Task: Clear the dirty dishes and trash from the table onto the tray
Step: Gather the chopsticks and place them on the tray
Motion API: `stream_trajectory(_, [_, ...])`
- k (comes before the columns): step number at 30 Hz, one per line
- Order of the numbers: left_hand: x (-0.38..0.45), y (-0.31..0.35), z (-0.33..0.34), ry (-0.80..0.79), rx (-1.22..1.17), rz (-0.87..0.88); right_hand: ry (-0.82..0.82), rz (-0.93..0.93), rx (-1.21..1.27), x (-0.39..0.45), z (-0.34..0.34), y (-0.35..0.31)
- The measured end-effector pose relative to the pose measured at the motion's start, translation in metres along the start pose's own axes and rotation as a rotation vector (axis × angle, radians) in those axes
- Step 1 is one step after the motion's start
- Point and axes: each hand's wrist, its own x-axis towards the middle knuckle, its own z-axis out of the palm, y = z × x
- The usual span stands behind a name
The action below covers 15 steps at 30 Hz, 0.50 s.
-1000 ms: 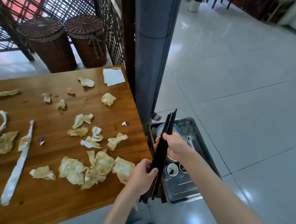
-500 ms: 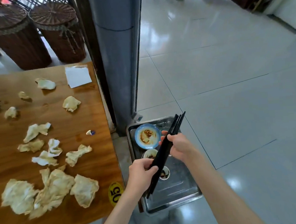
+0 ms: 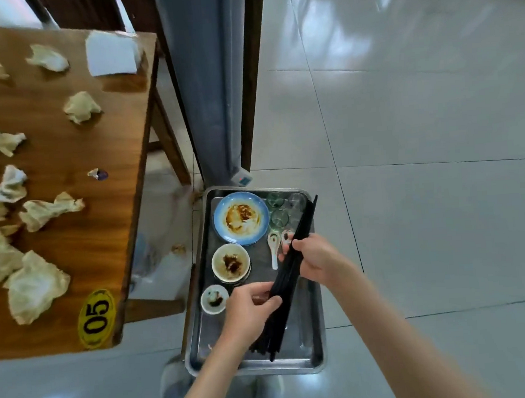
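Chopsticks (image 3: 294,268) slant far-right to near-left, gripped by both hands (image 3: 250,311) (image 3: 316,258) above tray (image 3: 315,344)

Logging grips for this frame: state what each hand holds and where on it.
Both hold the chopsticks: the left hand grips the bundle below its middle, the right hand above its middle, over the tray.

Bright daylight glares off the floor tiles (image 3: 401,64) (wide-angle bowing at edges).

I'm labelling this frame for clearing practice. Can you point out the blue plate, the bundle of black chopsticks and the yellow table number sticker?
blue plate (image 3: 259,234): head view, bare blue rim at lower right.
black chopsticks (image 3: 287,279): head view, mid-bundle between both hands.
yellow table number sticker (image 3: 96,318): head view, centre, on the digits.
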Motion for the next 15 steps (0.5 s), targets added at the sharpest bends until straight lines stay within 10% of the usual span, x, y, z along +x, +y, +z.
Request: stream_trajectory(15, [0.05,-0.094,0.004,0.187,-0.008,-0.008,0.163,0.058,-0.286,0.162,-0.039,0.102])
